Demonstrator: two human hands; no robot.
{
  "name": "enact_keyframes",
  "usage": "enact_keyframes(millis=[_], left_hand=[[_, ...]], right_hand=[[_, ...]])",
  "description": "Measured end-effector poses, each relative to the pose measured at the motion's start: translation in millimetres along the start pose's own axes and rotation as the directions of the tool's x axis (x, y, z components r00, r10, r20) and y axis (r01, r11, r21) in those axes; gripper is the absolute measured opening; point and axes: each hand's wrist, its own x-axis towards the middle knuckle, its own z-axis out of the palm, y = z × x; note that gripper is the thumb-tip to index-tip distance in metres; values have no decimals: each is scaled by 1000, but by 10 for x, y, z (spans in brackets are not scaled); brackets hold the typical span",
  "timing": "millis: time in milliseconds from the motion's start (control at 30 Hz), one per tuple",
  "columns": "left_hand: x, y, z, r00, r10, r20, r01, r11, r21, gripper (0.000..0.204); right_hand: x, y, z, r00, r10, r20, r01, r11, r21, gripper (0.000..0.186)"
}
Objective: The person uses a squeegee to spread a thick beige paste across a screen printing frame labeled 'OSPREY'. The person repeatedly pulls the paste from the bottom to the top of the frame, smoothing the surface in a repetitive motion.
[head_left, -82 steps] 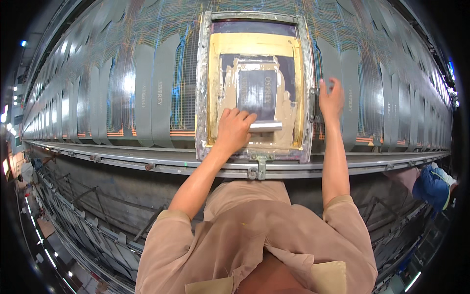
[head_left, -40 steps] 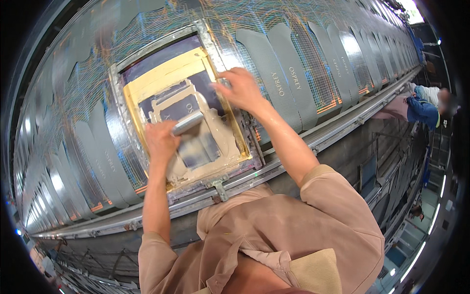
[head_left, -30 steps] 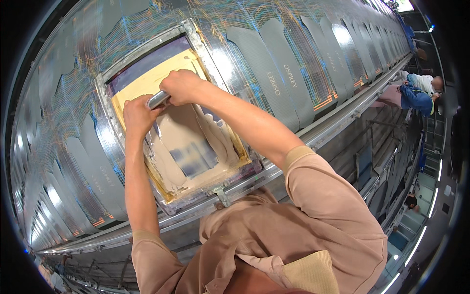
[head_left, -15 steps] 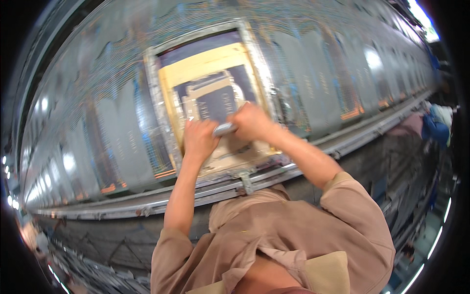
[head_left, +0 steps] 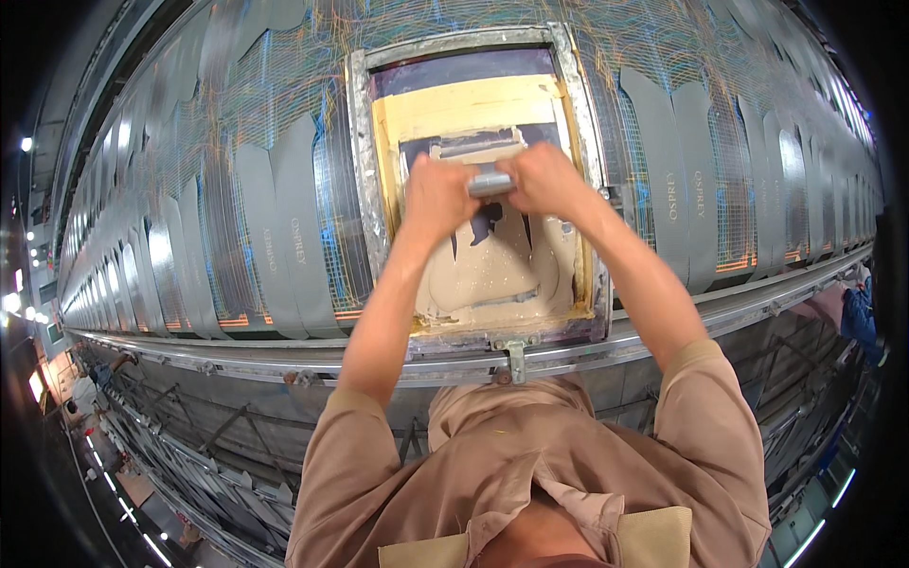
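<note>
Both ends of a silver bar-shaped tool (head_left: 490, 182) are hidden inside the fists, so only its short middle stretch shows, and its lower edge is hard to make out where it meets the paste. The left hand (head_left: 437, 196) is closed around one end and the right hand (head_left: 546, 180) around the other; the fingertips curl out of sight, and both hands look slightly blurred. The tool lies between the two hands, level with the knuckles, over the upper part of the beige paste (head_left: 492, 270) inside a metal-edged frame (head_left: 365, 156). The dark panel beneath the paste is mostly covered, showing only in patches just below the tool. Yellow tape (head_left: 464, 106) spans the frame beyond the hands. The frame rests on the long surface (head_left: 341, 222), whose far ends fade into the dark rim, among grey cut pieces (head_left: 282, 222). At the right edge, blue clothing (head_left: 859, 310) is cut off.
</note>
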Motion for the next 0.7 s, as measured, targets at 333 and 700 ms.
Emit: enact_keyframes(millis=[333, 700], left_hand=[[-824, 428, 65, 999, 39, -38, -38, 999, 20, 27], [616, -306, -142, 999, -44, 26, 43, 998, 47, 21]], right_hand=[[-794, -496, 162, 999, -38, 34, 39, 999, -23, 16], [625, 225, -306, 985, 115, 127, -114, 993, -14, 19]])
